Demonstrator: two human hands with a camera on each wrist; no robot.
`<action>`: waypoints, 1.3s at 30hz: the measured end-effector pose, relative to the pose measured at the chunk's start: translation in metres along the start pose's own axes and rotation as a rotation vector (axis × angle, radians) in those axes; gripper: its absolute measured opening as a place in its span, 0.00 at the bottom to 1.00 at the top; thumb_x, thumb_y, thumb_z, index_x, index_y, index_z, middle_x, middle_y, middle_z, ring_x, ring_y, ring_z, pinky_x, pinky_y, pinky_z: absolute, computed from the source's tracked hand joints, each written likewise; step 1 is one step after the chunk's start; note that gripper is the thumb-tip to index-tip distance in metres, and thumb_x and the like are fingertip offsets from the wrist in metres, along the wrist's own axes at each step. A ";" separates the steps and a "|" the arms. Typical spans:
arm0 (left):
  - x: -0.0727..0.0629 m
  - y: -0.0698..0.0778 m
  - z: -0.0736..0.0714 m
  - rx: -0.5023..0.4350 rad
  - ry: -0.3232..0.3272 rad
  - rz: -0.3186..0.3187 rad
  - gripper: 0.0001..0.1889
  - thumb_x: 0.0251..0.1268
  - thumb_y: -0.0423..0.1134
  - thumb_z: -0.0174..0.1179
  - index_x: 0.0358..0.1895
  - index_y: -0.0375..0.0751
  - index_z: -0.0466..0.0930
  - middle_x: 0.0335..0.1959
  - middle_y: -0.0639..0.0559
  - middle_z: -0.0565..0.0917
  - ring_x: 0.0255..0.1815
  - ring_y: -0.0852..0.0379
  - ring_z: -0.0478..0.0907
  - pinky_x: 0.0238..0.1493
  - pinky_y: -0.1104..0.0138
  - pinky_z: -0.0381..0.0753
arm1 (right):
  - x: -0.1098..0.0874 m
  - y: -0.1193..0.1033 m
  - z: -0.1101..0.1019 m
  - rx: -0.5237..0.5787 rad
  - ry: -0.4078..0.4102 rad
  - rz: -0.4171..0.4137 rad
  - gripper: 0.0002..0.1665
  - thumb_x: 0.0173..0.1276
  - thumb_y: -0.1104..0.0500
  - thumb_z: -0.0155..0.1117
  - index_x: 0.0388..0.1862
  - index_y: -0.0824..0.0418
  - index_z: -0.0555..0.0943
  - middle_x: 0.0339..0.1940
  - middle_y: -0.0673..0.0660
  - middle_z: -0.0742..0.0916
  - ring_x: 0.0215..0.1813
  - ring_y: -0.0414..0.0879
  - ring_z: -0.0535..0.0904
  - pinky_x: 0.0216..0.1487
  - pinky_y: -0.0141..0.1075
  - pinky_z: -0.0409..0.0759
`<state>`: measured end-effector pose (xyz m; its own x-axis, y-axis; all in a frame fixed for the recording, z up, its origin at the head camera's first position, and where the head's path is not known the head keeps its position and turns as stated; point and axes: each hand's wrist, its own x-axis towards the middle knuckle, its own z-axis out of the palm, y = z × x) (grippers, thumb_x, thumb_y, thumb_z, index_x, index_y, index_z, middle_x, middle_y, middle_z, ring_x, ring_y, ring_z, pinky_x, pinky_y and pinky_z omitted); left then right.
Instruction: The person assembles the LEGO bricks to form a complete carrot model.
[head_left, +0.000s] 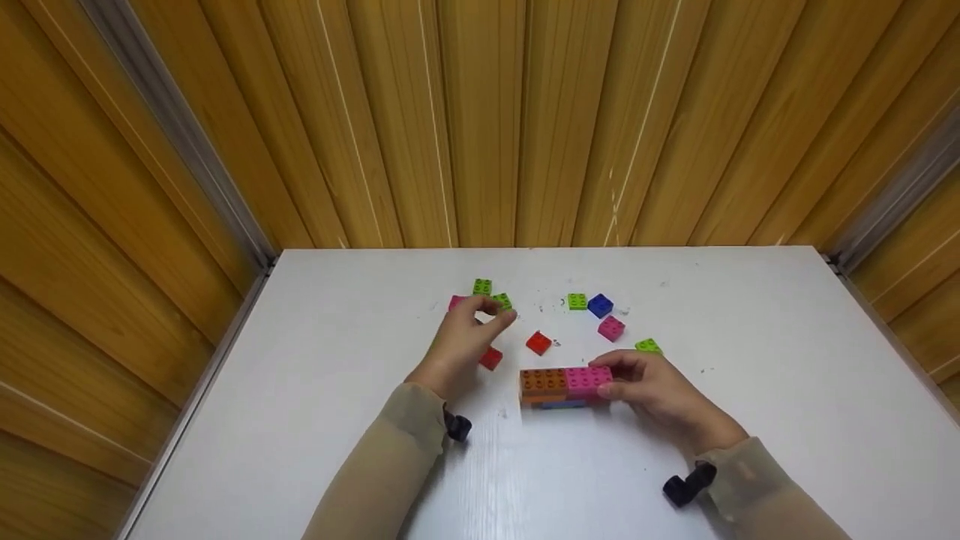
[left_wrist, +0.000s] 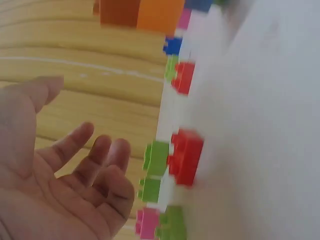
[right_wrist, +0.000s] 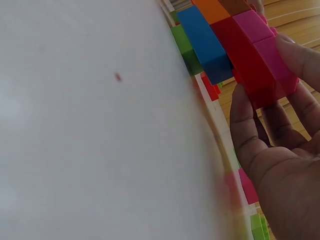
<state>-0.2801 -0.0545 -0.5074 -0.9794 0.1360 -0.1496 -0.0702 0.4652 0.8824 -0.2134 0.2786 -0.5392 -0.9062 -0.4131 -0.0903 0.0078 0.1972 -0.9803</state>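
My right hand (head_left: 664, 386) grips the right end of a toy brick stack (head_left: 555, 384) with its thumb and fingers. The stack's top layer shows brown and pink studded bricks. Under them, in the right wrist view, lie an orange brick, a red brick (right_wrist: 245, 55), a blue brick (right_wrist: 202, 42) and a green brick (right_wrist: 186, 50) at the bottom. My left hand (head_left: 459, 341) is over the loose bricks left of the stack, its fingers loosely bent and nothing between them. Its fingertips overlap a green brick (head_left: 502, 301) in the head view, and a red brick (head_left: 491, 358) lies beside the palm.
Behind the stack, another red brick (head_left: 538, 343), a blue brick (head_left: 600, 305), a pink brick (head_left: 611, 328) and several green bricks lie scattered on the white table (head_left: 315, 345). Yellow wood-look panels (head_left: 480, 127) rise behind the table's far edge.
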 end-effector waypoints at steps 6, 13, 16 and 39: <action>0.029 -0.008 -0.018 0.031 0.170 -0.051 0.23 0.82 0.53 0.69 0.68 0.44 0.83 0.66 0.46 0.83 0.63 0.48 0.79 0.72 0.54 0.86 | 0.000 0.002 0.000 0.003 0.005 0.008 0.28 0.76 0.64 0.78 0.70 0.76 0.82 0.61 0.48 0.91 0.59 0.40 0.85 0.60 0.27 0.86; 0.047 -0.026 -0.028 0.053 0.207 -0.174 0.30 0.79 0.50 0.72 0.76 0.41 0.79 0.74 0.43 0.81 0.71 0.46 0.80 0.80 0.52 0.82 | 0.000 0.002 0.002 0.035 0.011 0.044 0.29 0.75 0.63 0.79 0.69 0.73 0.83 0.62 0.50 0.90 0.61 0.42 0.85 0.62 0.27 0.87; 0.049 -0.033 -0.029 0.073 0.205 -0.213 0.31 0.77 0.49 0.74 0.76 0.42 0.78 0.73 0.44 0.82 0.72 0.45 0.80 0.81 0.51 0.81 | 0.000 0.002 0.002 0.042 0.009 0.035 0.28 0.75 0.64 0.79 0.69 0.74 0.83 0.62 0.50 0.90 0.60 0.41 0.85 0.61 0.27 0.87; 0.027 -0.044 -0.057 -0.023 0.254 -0.170 0.25 0.79 0.49 0.72 0.72 0.45 0.83 0.67 0.46 0.86 0.70 0.45 0.82 0.77 0.51 0.85 | 0.001 0.000 0.001 -0.029 0.015 0.025 0.28 0.76 0.62 0.79 0.69 0.73 0.83 0.62 0.53 0.90 0.59 0.41 0.84 0.60 0.26 0.86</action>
<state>-0.3140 -0.1208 -0.5251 -0.9690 -0.1665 -0.1825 -0.2388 0.4423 0.8645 -0.2139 0.2778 -0.5397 -0.9121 -0.3946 -0.1116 0.0182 0.2329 -0.9723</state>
